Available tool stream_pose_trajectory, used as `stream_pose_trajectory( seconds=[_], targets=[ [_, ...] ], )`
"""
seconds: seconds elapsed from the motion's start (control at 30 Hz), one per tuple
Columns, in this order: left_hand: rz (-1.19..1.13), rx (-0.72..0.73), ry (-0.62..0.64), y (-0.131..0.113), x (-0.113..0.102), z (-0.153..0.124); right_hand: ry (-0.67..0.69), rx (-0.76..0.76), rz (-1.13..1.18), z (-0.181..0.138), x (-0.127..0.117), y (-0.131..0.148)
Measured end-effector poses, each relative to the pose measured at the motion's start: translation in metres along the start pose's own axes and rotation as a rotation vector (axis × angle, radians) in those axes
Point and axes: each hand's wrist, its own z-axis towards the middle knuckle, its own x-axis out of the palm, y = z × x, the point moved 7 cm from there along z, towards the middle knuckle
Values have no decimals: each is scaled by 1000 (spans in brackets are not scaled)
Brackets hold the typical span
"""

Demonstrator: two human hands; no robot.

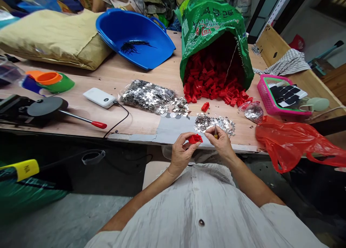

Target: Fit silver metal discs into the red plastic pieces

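My left hand [183,151] pinches a small red plastic piece [195,139] just in front of the table's near edge. My right hand [221,141] is closed around a thin tool with a yellow band [215,134], its tip held close to a loose heap of small silver metal parts [213,122]. Both hands hover over a grey sheet [173,130] taped to the wooden table [140,75]. One loose red piece [205,106] lies beyond the heap.
A tipped green sack [213,28] spills several red pieces [213,84]. A clear bag of silver parts [147,95], white power bank [99,97], blue basin [135,37], pink basket [281,93], red plastic bag [292,141] and a black tool with red-tipped lever [45,109] crowd the table. Another person sits behind.
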Motion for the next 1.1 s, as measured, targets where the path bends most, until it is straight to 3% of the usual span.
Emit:
stream_pose_trajectory(
  seconds=[0.13,0.3,0.57,0.7,1.1],
  targets=[
    [24,-25,25,8,-8,6,-70,-29,-250,15,-24,-19],
    [88,-75,199,22,-14,20,-88,-157,-550,17,-36,-23],
    [313,63,389,28,-13,35,188,-239,-451,-13,11,-5],
    [333,82,429,25,-8,37,243,-172,-485,-20,22,-10],
    [378,135,602,34,-2,42,334,-232,-667,-14,36,-13]
  ],
)
